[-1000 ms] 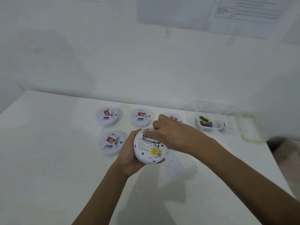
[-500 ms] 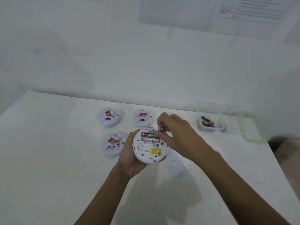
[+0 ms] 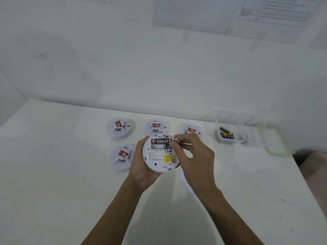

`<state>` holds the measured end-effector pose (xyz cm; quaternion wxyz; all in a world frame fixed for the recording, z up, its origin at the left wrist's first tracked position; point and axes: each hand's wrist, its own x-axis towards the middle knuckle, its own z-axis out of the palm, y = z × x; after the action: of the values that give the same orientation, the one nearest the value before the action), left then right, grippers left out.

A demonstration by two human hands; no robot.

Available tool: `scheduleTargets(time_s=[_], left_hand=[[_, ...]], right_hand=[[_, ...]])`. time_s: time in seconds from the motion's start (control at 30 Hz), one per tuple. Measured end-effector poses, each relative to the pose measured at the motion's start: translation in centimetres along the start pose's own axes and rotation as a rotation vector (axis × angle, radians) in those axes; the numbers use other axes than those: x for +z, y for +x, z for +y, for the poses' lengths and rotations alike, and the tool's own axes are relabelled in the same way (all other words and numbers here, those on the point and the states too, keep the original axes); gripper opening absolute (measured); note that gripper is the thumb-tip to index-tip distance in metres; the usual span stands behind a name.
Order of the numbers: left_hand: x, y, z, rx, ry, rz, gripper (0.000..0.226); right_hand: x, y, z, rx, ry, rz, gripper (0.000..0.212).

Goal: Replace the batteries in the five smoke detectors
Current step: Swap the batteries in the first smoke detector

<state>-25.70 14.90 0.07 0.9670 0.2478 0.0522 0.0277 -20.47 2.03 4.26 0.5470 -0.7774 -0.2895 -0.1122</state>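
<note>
My left hand cups a white smoke detector turned back-side up above the table. One black battery lies in its open compartment. My right hand pinches a second black battery by its end, tilted at the right edge of the compartment. Several other white smoke detectors with red stickers sit face up on the table: one at back left, one behind the held one, one at back right, one at front left.
A clear plastic box with several batteries stands at the back right, a second clear box beside it. A white cover plate lies on the table under my right wrist. The wall rises close behind the table.
My right hand has drawn back off the compartment, baring the seated battery, and now holds a second battery at the compartment's right edge. The detector has barely moved.
</note>
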Motion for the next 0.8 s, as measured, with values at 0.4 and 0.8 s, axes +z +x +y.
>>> scheduleTargets(time_s=[0.4,0.8], left_hand=[[0.1,0.3,0.0,-0.007,-0.063,0.086,0.047],[0.1,0.5,0.0,-0.009,0.004,0.077,0.047]], right_hand=[[1.1,-1.2,-1.1,0.090,0.031,0.163,0.016],[1.3,-1.2,-1.5,0.057,-0.051,0.113,0.027]])
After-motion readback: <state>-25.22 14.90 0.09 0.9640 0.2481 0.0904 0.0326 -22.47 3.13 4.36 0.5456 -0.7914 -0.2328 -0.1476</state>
